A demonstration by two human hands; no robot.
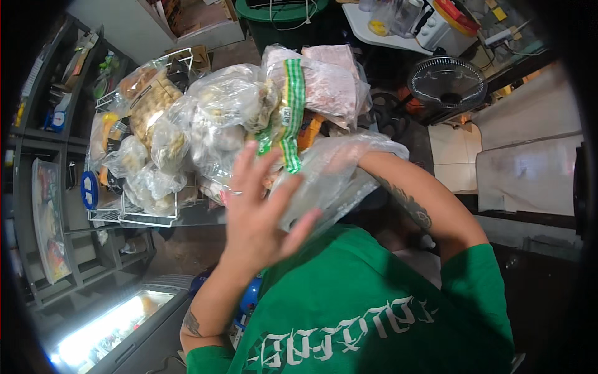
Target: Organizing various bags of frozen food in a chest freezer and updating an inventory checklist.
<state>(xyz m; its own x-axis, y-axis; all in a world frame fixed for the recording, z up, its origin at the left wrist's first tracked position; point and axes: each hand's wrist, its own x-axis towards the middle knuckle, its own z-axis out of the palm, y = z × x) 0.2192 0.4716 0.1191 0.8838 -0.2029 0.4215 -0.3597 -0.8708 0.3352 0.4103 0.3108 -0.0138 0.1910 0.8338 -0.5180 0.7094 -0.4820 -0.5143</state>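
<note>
My left hand [258, 209] is raised in front of the heap of bags, its fingers spread and nothing in them. My right hand [347, 156] reaches into a clear plastic bag [327, 193]; the film blurs its fingers, so I cannot tell how they are closed. Just beyond the hands lies a long green-and-white striped packet [291, 106], beside an orange packet [309, 132]. Behind these are bags of pale pink, frozen-looking meat [333, 78]. Left of them, knotted clear bags [227, 96] with whitish contents are piled up.
A white wire rack [146, 218] holds more bags, among them one of beige pieces [159, 106], near a blue-rimmed lid [90, 190]. Dark shelves [65, 143] and a lit glass-topped case [115, 324] stand left. Behind are a green bin [280, 19] and a round fan [447, 81].
</note>
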